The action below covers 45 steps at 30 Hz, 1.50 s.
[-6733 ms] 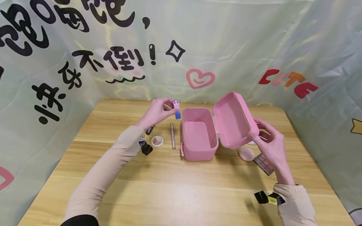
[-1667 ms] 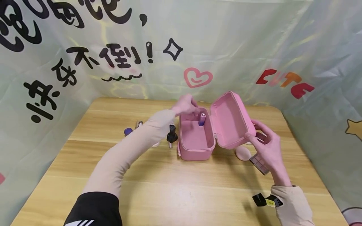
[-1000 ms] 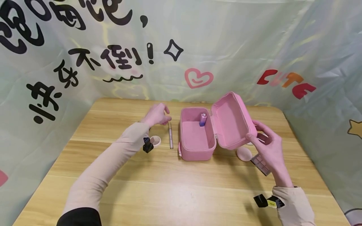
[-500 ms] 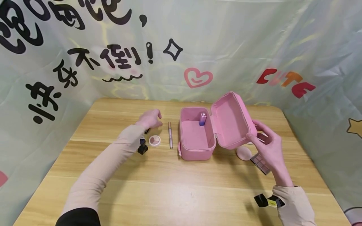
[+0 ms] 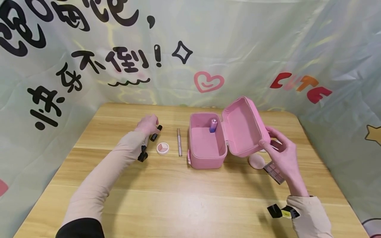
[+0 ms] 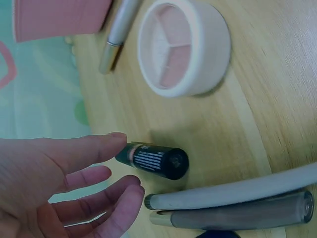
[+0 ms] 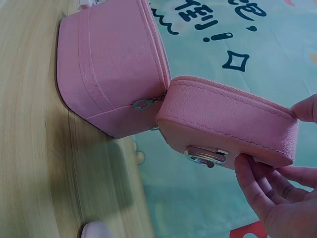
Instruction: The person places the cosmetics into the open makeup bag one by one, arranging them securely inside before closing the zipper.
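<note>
My left hand [image 5: 147, 125] hovers at a black lipstick-like tube [image 5: 154, 137] on the table. In the left wrist view the thumb tip overlaps the end of this tube [image 6: 157, 160], while the other fingers are loosely bent with nothing between them. My right hand [image 5: 282, 152] grips the corner of the raised lid [image 5: 245, 129] of a pink cosmetic case [image 5: 208, 162], thumb on the rim and fingers underneath, as the right wrist view confirms on the lid [image 7: 223, 116]. Inside the case, a small pink-to-blue tube [image 5: 213, 125] stands upright against the hinge-side wall.
Between left hand and case lie a three-shade round compact [image 5: 162, 148] and a slim silver pen [image 5: 179, 143]. Two slender tubes [image 6: 237, 193] lie side by side near the black one. Right of the case are a round pink puff [image 5: 256, 161] and an eyeshadow palette [image 5: 274, 172].
My left hand placed the pink-to-blue tube in the case, let go, then moved back left over the table to the black tube. The right hand has kept holding the lid.
</note>
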Motion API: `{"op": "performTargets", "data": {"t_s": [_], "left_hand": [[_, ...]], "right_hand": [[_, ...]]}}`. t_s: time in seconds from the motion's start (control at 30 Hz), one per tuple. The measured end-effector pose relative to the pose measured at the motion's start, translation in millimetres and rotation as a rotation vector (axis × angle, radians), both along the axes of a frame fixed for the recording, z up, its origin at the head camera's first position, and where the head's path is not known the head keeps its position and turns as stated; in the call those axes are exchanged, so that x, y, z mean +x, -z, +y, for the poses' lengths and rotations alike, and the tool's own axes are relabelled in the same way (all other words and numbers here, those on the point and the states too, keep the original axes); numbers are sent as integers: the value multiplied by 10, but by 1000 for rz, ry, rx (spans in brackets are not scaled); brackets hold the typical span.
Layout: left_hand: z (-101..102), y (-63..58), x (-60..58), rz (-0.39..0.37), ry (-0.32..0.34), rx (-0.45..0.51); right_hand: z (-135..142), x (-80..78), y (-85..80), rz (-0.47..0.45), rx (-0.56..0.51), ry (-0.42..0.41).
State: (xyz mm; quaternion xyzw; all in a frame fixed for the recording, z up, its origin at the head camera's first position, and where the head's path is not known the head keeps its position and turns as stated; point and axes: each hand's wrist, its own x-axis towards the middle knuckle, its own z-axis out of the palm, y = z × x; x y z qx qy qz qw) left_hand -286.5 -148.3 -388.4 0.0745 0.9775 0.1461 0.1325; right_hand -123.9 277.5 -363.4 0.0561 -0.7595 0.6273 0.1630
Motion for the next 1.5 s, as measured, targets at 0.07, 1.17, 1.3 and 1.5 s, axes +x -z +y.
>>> {"op": "performTargets", "data": {"t_s": [0.07, 1.17, 1.3, 1.5], "left_hand": [[-7, 30, -5, -14, 1, -12], [-22, 68, 29, -46, 4, 170], [15, 25, 36, -30, 19, 204], [70, -43, 64, 26, 24, 248]], "right_hand": [[-5, 0, 1, -5, -19, -10], [-2, 17, -1, -13, 31, 13], [0, 11, 1, -8, 44, 12], [4, 11, -1, -9, 55, 11]]}}
